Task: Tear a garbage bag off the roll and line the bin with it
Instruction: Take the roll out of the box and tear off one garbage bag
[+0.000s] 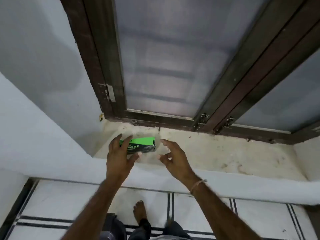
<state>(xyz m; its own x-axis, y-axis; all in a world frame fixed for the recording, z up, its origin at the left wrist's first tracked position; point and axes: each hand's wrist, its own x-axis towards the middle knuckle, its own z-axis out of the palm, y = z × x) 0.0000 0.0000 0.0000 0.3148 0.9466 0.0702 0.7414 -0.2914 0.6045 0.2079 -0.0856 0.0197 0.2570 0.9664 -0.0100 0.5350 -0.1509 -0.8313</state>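
Head view: one pack of garbage bags (142, 145), a green and black wrapped roll, lies flat on the pale stone window sill (216, 153), toward the sill's left end. Its long axis runs left to right, roughly parallel to the brown window frame (155, 118) behind it; the printed label faces up and reads upright from the person's side. Only one pack is visible; no bin in shot.

Two bare hands reach over the sill. The left hand (119, 153) covers the pack's left end, fingers spread above it and thumb (135, 157) at the near edge. Grip wide, not closed; can't tell if the fingers actually touch the wrapper. The right hand (174, 157) is just right of the pack, apart from it, fingers curled loosely with a gap between thumb and forefinger: grip wide, holding nothing. One thread band (199, 184) sits on the right wrist.

The window has two frosted panes showing, with two metal latches at the bottom of the frame. Below, one bare foot (139, 212) stands on the white tiled floor (60, 201) with dark stripes.
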